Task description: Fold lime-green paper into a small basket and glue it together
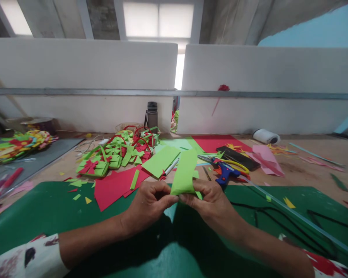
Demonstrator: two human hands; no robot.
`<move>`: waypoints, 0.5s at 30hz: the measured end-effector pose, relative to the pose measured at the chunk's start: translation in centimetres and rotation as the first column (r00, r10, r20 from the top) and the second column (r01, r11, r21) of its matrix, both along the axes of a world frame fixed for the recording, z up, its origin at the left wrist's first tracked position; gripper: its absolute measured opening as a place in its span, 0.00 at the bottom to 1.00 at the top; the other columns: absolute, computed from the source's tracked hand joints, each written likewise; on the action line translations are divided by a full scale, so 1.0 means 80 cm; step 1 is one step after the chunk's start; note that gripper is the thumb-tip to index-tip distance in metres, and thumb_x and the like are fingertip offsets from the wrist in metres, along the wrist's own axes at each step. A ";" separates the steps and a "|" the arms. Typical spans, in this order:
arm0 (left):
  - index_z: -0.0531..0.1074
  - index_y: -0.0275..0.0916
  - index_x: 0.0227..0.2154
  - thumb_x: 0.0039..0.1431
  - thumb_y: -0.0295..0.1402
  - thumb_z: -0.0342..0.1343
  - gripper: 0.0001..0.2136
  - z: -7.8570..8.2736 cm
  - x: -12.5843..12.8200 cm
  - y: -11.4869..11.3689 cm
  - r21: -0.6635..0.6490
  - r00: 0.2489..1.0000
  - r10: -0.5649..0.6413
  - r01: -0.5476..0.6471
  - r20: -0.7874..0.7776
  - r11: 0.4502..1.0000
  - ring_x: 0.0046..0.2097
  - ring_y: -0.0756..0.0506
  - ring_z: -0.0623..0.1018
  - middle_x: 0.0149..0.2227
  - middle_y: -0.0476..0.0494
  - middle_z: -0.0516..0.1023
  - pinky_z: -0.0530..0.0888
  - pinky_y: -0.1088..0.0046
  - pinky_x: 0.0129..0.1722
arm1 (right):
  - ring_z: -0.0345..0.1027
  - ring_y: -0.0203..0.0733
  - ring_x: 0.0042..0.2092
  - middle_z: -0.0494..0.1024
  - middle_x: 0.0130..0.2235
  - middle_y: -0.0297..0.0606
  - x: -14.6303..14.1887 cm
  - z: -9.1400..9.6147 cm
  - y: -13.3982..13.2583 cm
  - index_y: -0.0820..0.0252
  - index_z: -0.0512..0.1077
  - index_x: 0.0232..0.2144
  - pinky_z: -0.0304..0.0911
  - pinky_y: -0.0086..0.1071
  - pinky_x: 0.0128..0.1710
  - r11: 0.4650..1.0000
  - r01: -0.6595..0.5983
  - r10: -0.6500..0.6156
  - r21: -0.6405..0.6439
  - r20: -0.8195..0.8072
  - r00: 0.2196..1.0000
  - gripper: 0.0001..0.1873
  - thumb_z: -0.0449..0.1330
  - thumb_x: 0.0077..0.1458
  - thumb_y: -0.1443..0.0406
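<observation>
Between my two hands is a strip of light green paper (184,172), its lower end folded over and its long part standing up away from me. My left hand (150,202) pinches the left corner of the fold between thumb and fingers. On the other side, my right hand (210,199) pinches the right corner in the same way. The thumbs nearly meet under the fold. Just beyond lie a flat green sheet (159,160), a white pen (171,166) and red paper (111,187) with a narrow green strip (135,179) on top.
A heap of green and red paper pieces (118,152) lies at left, before a dark bottle (152,116). To the right are a blue glue gun (226,173), yellow-handled scissors (237,165), a black case (240,157) and pink paper (268,160). A green mat (60,208) covers the near table.
</observation>
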State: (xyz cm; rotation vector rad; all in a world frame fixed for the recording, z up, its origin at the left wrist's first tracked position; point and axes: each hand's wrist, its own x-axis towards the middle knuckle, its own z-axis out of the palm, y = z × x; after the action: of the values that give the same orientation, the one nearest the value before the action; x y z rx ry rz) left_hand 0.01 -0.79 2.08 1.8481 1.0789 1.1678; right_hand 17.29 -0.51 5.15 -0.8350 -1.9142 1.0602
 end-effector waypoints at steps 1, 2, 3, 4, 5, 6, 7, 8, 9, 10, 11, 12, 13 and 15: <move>0.67 0.35 0.19 0.51 0.33 0.56 0.10 0.000 0.000 0.000 0.015 1.000 0.003 -0.003 -0.011 1.000 0.22 0.53 0.61 0.18 0.53 0.63 0.58 0.78 0.21 | 0.65 0.38 0.36 0.75 0.32 0.33 0.000 0.000 0.000 0.57 0.77 0.34 0.60 0.30 0.37 1.000 -0.002 0.002 -0.005 0.011 1.000 0.08 0.57 0.54 0.64; 0.67 0.35 0.19 0.51 0.33 0.56 0.10 0.000 -0.001 0.000 0.029 1.000 0.008 -0.007 -0.020 1.000 0.22 0.53 0.60 0.18 0.53 0.62 0.58 0.78 0.21 | 0.65 0.38 0.36 0.74 0.31 0.33 0.000 0.000 -0.001 0.58 0.77 0.34 0.60 0.30 0.36 1.000 -0.006 0.006 -0.009 0.024 1.000 0.08 0.57 0.54 0.64; 0.67 0.35 0.19 0.51 0.33 0.56 0.10 0.000 -0.001 0.000 0.040 1.000 0.011 -0.010 -0.029 0.999 0.22 0.53 0.60 0.18 0.53 0.62 0.58 0.78 0.22 | 0.64 0.38 0.35 0.74 0.31 0.33 -0.001 0.000 0.000 0.59 0.76 0.33 0.59 0.30 0.36 1.000 -0.010 0.011 -0.014 0.036 0.999 0.09 0.57 0.54 0.63; 0.67 0.35 0.19 0.51 0.33 0.56 0.10 0.001 -0.002 0.000 0.047 0.999 0.015 -0.014 -0.036 0.999 0.22 0.53 0.61 0.18 0.53 0.62 0.58 0.78 0.22 | 0.63 0.38 0.34 0.73 0.30 0.33 0.000 -0.001 0.001 0.59 0.76 0.31 0.59 0.30 0.35 1.000 -0.014 0.015 -0.017 0.049 0.999 0.09 0.57 0.54 0.62; 0.68 0.35 0.19 0.50 0.33 0.56 0.10 0.001 -0.002 0.001 0.052 0.999 0.017 -0.015 -0.042 0.999 0.22 0.53 0.61 0.18 0.53 0.62 0.58 0.78 0.22 | 0.63 0.37 0.34 0.72 0.29 0.32 0.000 -0.002 0.002 0.60 0.76 0.29 0.59 0.30 0.34 1.000 -0.019 0.020 -0.022 0.063 0.998 0.10 0.57 0.54 0.62; 0.68 0.34 0.19 0.50 0.33 0.56 0.10 0.002 -0.002 0.001 0.054 0.999 0.018 -0.015 -0.046 0.998 0.22 0.53 0.61 0.17 0.52 0.63 0.58 0.78 0.22 | 0.62 0.37 0.33 0.71 0.28 0.32 0.000 -0.004 0.003 0.60 0.75 0.28 0.59 0.30 0.34 0.999 -0.027 0.029 -0.028 0.074 0.997 0.10 0.57 0.54 0.61; 0.68 0.34 0.19 0.50 0.33 0.56 0.09 0.002 -0.003 0.002 0.051 0.999 0.017 -0.015 -0.047 0.999 0.22 0.53 0.61 0.17 0.52 0.63 0.58 0.78 0.22 | 0.62 0.37 0.33 0.71 0.28 0.32 0.000 -0.005 0.004 0.60 0.75 0.28 0.58 0.30 0.34 0.999 -0.040 0.043 -0.036 0.083 0.996 0.11 0.57 0.54 0.61; 0.69 0.34 0.19 0.50 0.33 0.56 0.09 0.002 -0.003 0.002 0.044 0.999 0.014 -0.012 -0.043 0.999 0.22 0.53 0.61 0.17 0.52 0.63 0.58 0.78 0.22 | 0.62 0.38 0.33 0.71 0.28 0.32 0.001 -0.007 0.006 0.60 0.75 0.28 0.58 0.30 0.35 0.998 -0.055 0.058 -0.045 0.084 0.995 0.11 0.56 0.55 0.61; 0.69 0.34 0.19 0.49 0.33 0.56 0.09 0.003 -0.004 0.003 0.037 0.999 0.010 -0.009 -0.037 0.999 0.22 0.53 0.62 0.17 0.52 0.64 0.59 0.78 0.22 | 0.62 0.38 0.34 0.71 0.28 0.32 0.001 -0.008 0.007 0.60 0.75 0.30 0.58 0.31 0.35 0.996 -0.070 0.075 -0.057 0.076 0.994 0.10 0.56 0.55 0.61; 0.69 0.34 0.19 0.48 0.32 0.57 0.09 0.003 -0.004 0.004 0.031 1.000 0.007 -0.006 -0.027 1.000 0.23 0.52 0.63 0.18 0.51 0.65 0.59 0.78 0.22 | 0.62 0.38 0.34 0.71 0.29 0.33 0.001 -0.010 0.008 0.60 0.75 0.31 0.58 0.31 0.36 0.994 -0.084 0.088 -0.074 0.062 0.994 0.10 0.57 0.55 0.61; 0.69 0.34 0.19 0.48 0.32 0.57 0.08 0.002 -0.004 0.004 0.027 1.000 0.005 -0.004 -0.018 1.000 0.23 0.52 0.64 0.18 0.51 0.66 0.60 0.78 0.22 | 0.62 0.38 0.35 0.72 0.30 0.33 0.001 -0.012 0.009 0.60 0.75 0.33 0.58 0.31 0.37 0.991 -0.091 0.095 -0.096 0.042 0.995 0.10 0.57 0.54 0.61; 0.69 0.34 0.19 0.48 0.32 0.58 0.08 0.002 -0.004 0.005 0.028 1.000 0.002 -0.002 -0.012 1.000 0.23 0.52 0.64 0.19 0.50 0.67 0.61 0.78 0.23 | 0.62 0.38 0.35 0.72 0.30 0.33 0.001 -0.014 0.010 0.60 0.76 0.33 0.58 0.32 0.38 0.988 -0.096 0.099 -0.120 0.020 0.995 0.10 0.58 0.54 0.61; 0.70 0.34 0.19 0.48 0.31 0.58 0.07 0.001 -0.004 0.005 0.032 1.000 0.000 0.001 -0.008 0.999 0.24 0.52 0.65 0.19 0.50 0.67 0.61 0.78 0.23 | 0.63 0.38 0.35 0.72 0.30 0.33 0.000 -0.016 0.010 0.60 0.76 0.33 0.58 0.31 0.38 0.984 -0.100 0.100 -0.145 -0.005 0.995 0.09 0.59 0.53 0.61; 0.70 0.34 0.20 0.48 0.29 0.58 0.06 0.000 -0.004 0.006 0.041 1.000 -0.015 0.015 -0.005 0.999 0.23 0.52 0.65 0.19 0.50 0.68 0.62 0.78 0.23 | 0.63 0.38 0.35 0.73 0.29 0.33 0.000 -0.019 0.010 0.60 0.76 0.32 0.59 0.31 0.38 0.979 -0.105 0.098 -0.176 -0.049 0.994 0.09 0.60 0.51 0.61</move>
State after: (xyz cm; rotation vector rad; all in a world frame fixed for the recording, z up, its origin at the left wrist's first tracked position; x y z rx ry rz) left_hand -0.30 -0.28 2.10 1.8881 1.0493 1.1850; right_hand 17.26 0.30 3.61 -0.8143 -1.8647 1.3159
